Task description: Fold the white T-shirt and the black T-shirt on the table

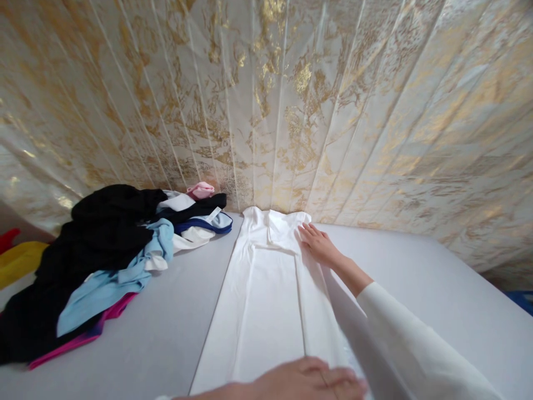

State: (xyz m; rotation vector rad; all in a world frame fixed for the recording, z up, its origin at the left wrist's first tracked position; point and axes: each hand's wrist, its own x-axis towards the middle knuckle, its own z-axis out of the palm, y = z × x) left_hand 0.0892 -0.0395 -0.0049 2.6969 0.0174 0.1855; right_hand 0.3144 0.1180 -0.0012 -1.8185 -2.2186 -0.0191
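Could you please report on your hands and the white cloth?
Right hand on white cloth, far end; left hand at near end. Clothes pile left of cloth, not touching.

Clothes pile (110, 230) left of garment (272, 294) on table (175, 316)

Room right on table (433, 278); clothes heap (112, 239) blocks left, curtain (266, 122) beyond.

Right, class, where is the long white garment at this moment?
In the head view, the white garment lies at lower centre on the pale surface, right of the clothes pile; the right hand rests near its far right corner.
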